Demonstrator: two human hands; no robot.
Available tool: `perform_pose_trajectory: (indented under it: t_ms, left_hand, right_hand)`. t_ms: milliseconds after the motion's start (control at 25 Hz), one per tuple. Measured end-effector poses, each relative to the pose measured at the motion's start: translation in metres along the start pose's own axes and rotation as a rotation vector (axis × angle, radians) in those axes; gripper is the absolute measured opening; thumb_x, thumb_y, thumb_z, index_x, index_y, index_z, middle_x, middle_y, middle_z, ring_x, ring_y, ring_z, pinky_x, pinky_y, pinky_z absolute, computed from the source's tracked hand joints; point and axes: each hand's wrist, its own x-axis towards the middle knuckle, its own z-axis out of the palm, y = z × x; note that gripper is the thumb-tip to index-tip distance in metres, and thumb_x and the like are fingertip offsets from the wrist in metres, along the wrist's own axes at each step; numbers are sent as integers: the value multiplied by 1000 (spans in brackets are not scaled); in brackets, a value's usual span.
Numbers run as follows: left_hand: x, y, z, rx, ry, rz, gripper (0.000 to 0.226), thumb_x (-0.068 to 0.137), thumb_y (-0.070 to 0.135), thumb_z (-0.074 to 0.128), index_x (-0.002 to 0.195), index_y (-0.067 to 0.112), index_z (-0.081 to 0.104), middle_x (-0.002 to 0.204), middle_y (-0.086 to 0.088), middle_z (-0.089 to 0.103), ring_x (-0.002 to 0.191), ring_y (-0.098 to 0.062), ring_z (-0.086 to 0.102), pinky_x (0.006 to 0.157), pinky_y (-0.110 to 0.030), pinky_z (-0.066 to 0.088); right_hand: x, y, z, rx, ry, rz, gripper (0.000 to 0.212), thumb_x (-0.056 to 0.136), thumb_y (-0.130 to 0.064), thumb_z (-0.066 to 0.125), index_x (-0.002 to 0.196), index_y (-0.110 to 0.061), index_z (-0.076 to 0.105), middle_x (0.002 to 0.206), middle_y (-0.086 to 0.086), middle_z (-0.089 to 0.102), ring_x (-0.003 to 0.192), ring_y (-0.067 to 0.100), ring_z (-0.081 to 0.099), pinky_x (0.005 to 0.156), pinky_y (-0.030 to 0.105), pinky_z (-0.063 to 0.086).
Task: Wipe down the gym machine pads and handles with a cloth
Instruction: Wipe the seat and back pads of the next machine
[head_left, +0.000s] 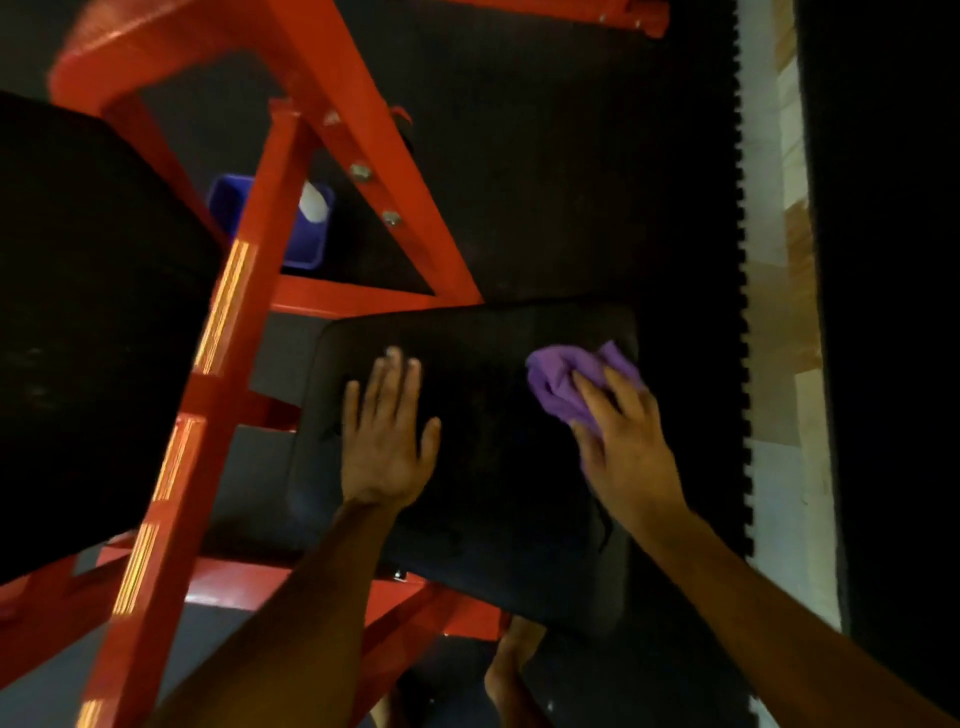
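Purple, soft crumpled cloth (563, 382) bunches easily, so we've got our right hand (623, 441) gripping it on the black padded seat (493, 467) while our left hand (387, 439) presses flat, fingers spread.

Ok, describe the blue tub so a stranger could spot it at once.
Start at the orange steel machine frame above the flat black seat pad. Look through its triangular gap to the dark floor behind. There sits the blue plastic tub, holding something white, the only blue thing in sight; the crumpled cloth is purple.
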Motion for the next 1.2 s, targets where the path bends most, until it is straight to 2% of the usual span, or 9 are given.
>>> perform_pose_trajectory:
  t_ms: [120,200,320,440,560,720,880,1040,1200]
  left_hand:
    - [-8,-21,6,40,-5,-169,68,103,46,32,162,12,27,170,-11,21,157,-29,19,125,-59,16]
    - [-8,-28,19,19,-11,-145,68,102,45,33,163,14,27,170,-11,22,158,-30,19,126,-56,14]
    - [-6,-31,22,-5,18,-139,68,101,43,33,163,14,26,171,-10,21,158,-29,17,128,-53,11]
    - [-8,-32,21,-16,36,-140,68,101,43,34,162,13,27,170,-10,22,158,-29,17,127,-53,12]
    - [-7,-31,20,-27,39,-133,68,101,42,36,162,12,29,170,-11,23,158,-30,18,127,-54,13]
    - [-6,-31,20,-19,29,-149,69,100,41,37,163,13,26,171,-10,20,158,-29,16,127,-54,12]
    - [-5,-31,20,-19,21,-148,70,100,40,38,163,14,24,171,-10,18,159,-29,13,127,-55,11]
    - [-8,-33,23,-24,40,-138,70,100,40,38,163,13,26,171,-10,20,159,-29,14,127,-55,12]
    - [-8,-34,23,-11,45,-129,69,100,40,40,162,12,27,170,-11,22,158,-29,16,127,-54,12]
  right_hand:
    - [-69,-44,48,-125,-168,-163,62,92,-32,65,150,-24,46,162,5,28,144,42,29,102,56,49]
    - [-78,-57,83,-178,-222,-188,68,91,-32,66,153,-22,41,164,7,26,148,43,22,112,58,40]
    - [-2,-59,99,-169,-126,-39,66,88,-21,67,151,-18,45,161,11,33,146,43,26,121,55,25]
    - [89,-54,97,-205,-84,29,60,91,-22,64,148,-19,47,158,9,36,143,41,33,120,53,29]
    - [119,-54,97,-203,-60,15,56,95,-24,60,149,-23,45,160,6,32,144,37,33,117,53,35]
    - [28,-68,97,-106,-10,-2,58,88,-16,64,146,-19,52,154,10,41,139,39,36,110,59,41]
    - [-62,-76,94,-105,-158,-117,73,83,-16,72,151,-21,45,161,6,28,144,42,30,115,58,35]
    - [56,-51,94,-227,-99,-93,66,80,-12,76,142,-21,55,152,9,39,133,49,44,110,57,40]
    - [151,-50,89,-253,-99,17,58,93,-20,62,147,-28,44,159,5,30,138,31,40,111,47,43]
